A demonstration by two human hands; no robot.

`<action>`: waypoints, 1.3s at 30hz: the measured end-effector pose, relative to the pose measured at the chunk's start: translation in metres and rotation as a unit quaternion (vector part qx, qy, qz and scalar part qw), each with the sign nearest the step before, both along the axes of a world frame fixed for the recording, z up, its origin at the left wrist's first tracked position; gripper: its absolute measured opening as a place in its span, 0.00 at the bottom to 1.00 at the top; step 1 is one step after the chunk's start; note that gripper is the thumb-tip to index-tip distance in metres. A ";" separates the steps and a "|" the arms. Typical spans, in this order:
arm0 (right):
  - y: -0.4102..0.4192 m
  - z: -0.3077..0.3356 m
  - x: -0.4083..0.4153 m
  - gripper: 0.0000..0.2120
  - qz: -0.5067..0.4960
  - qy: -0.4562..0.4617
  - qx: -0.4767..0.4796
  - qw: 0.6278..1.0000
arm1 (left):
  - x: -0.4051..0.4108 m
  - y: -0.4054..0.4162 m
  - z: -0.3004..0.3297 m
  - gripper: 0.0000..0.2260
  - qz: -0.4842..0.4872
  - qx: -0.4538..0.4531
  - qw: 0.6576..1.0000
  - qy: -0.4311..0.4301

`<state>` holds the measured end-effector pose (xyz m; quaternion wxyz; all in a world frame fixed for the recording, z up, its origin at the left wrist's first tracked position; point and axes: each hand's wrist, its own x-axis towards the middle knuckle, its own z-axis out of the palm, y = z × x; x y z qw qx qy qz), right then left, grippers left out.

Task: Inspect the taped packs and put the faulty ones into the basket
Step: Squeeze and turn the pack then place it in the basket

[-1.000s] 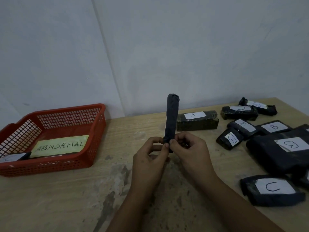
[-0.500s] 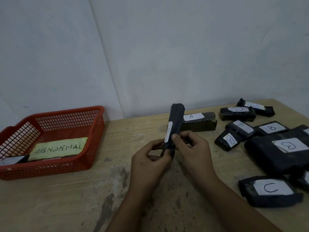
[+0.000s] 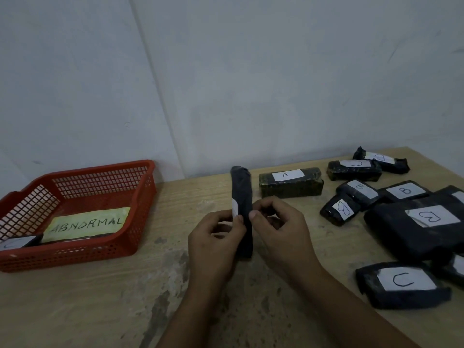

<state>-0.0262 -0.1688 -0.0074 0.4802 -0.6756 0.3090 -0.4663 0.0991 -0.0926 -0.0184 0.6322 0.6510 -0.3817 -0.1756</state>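
A long black taped pack (image 3: 241, 194) stands on edge above the middle of the table, held between both hands. My left hand (image 3: 213, 244) pinches its left side, where the rim of a white label shows. My right hand (image 3: 281, 229) pinches its right side with the thumb. The red mesh basket (image 3: 140, 197) sits at the left with a yellow "ABNORMAL" card (image 3: 86, 224) and one labelled pack (image 3: 18, 243) inside. Several more labelled black packs lie at the right, among them one marked A (image 3: 291, 183) and one marked C (image 3: 401, 285).
The wooden table (image 3: 100, 302) meets a pale wall at the back. A big black pack (image 3: 411, 227) lies near the right edge, with smaller packs marked B (image 3: 404, 192) behind it. Bare stained wood lies between the basket and my hands.
The pack has turned in my fingers and come lower, from tall and upright to tilted slightly left, with the label's edge showing on its left side. Both hands keep their hold.
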 end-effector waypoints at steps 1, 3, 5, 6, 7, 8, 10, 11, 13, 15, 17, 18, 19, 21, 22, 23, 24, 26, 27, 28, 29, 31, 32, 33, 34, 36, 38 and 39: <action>0.000 0.001 0.000 0.03 -0.008 -0.008 -0.003 1.000 | -0.001 0.001 0.000 0.07 -0.005 0.003 1.000 -0.008; -0.001 0.002 -0.001 0.04 -0.009 -0.020 -0.007 1.000 | -0.003 0.002 0.000 0.08 -0.011 0.010 0.999 -0.036; -0.001 0.002 -0.002 0.04 -0.012 -0.021 -0.021 0.999 | -0.003 0.001 -0.001 0.09 -0.015 0.008 0.999 -0.040; -0.001 0.002 -0.002 0.04 -0.016 -0.018 -0.030 0.999 | -0.003 0.001 -0.001 0.11 -0.015 0.003 0.999 -0.036; -0.001 0.002 -0.002 0.04 -0.018 -0.012 -0.038 0.999 | -0.003 0.000 -0.001 0.13 -0.012 -0.004 1.000 -0.027; 0.000 0.002 -0.002 0.03 -0.020 -0.003 -0.045 0.999 | -0.003 0.000 0.000 0.16 -0.013 -0.016 1.000 -0.004; 0.000 -0.001 -0.001 0.03 -0.013 0.013 -0.052 0.998 | -0.002 -0.001 0.003 0.18 -0.026 -0.045 0.996 0.069; 0.001 -0.002 0.000 0.04 -0.006 0.011 -0.048 0.999 | -0.003 0.000 0.006 0.17 -0.035 -0.055 0.994 0.091; 0.002 -0.003 0.001 0.04 0.005 -0.006 -0.033 0.999 | -0.002 0.001 0.008 0.13 -0.038 -0.063 0.993 0.092; 0.003 -0.002 0.001 0.03 0.004 -0.024 -0.024 0.999 | -0.001 0.002 0.007 0.10 -0.037 -0.057 0.994 0.086; 0.002 -0.002 0.001 0.03 -0.002 -0.045 -0.015 0.999 | -0.001 0.002 0.006 0.08 -0.040 -0.058 0.993 0.092; 0.001 -0.002 0.000 0.02 -0.003 -0.053 -0.014 0.999 | -0.002 0.001 0.005 0.09 -0.039 -0.056 0.994 0.090; 0.001 -0.002 0.000 0.02 -0.003 -0.055 -0.017 0.998 | -0.003 0.001 0.005 0.09 -0.036 -0.054 0.994 0.083; 0.003 -0.001 0.001 0.02 -0.005 -0.049 -0.033 0.998 | -0.006 0.002 0.006 0.08 -0.027 -0.051 0.997 0.059; 0.005 0.000 0.001 0.03 -0.009 -0.044 -0.049 0.998 | -0.007 0.002 0.007 0.08 -0.023 -0.053 0.997 0.042; 0.006 0.001 0.002 0.03 -0.015 -0.040 -0.067 0.997 | -0.007 0.002 0.008 0.09 -0.018 -0.057 0.998 0.018; 0.006 0.001 0.002 0.03 -0.021 -0.039 -0.083 0.996 | -0.007 0.002 0.010 0.10 -0.013 -0.063 0.998 -0.016; 0.006 0.003 0.001 0.03 -0.038 -0.040 -0.101 0.993 | -0.007 0.003 0.011 0.12 0.003 -0.078 0.992 -0.098; 0.005 0.004 0.001 0.06 -0.046 -0.045 -0.099 0.993 | -0.007 0.003 0.011 0.14 0.016 -0.080 0.988 -0.127; 0.005 0.005 0.001 0.08 -0.048 -0.053 -0.093 0.993 | -0.006 0.002 0.010 0.16 0.027 -0.083 0.986 -0.139; 0.004 0.005 0.001 0.10 -0.045 -0.059 -0.085 0.994 | -0.005 0.002 0.009 0.17 0.032 -0.086 0.986 -0.138; 0.004 0.005 0.001 0.12 -0.030 -0.067 -0.061 0.995 | -0.004 0.001 0.008 0.17 0.030 -0.093 0.988 -0.123; 0.004 0.004 0.002 0.13 -0.018 -0.071 -0.044 0.996 | -0.004 0.001 0.007 0.16 0.023 -0.096 0.990 -0.103; 0.004 0.003 0.003 0.13 -0.006 -0.072 -0.028 0.997 | -0.005 0.001 0.008 0.15 0.017 -0.095 0.993 -0.073; 0.005 0.002 0.004 0.12 0.004 -0.067 -0.016 0.998 | -0.007 0.001 0.010 0.13 0.014 -0.088 0.995 -0.037; 0.006 0.001 0.003 0.12 0.018 -0.056 0.002 0.998 | -0.010 0.003 0.014 0.11 0.008 -0.068 0.997 0.025; 0.006 0.001 0.002 0.11 0.026 -0.041 0.007 0.999 | -0.012 0.005 0.017 0.17 0.003 -0.052 0.997 0.058; 0.005 0.001 0.002 0.10 0.026 -0.032 0.012 0.999 | -0.012 0.005 0.017 0.19 0.003 -0.048 0.996 0.069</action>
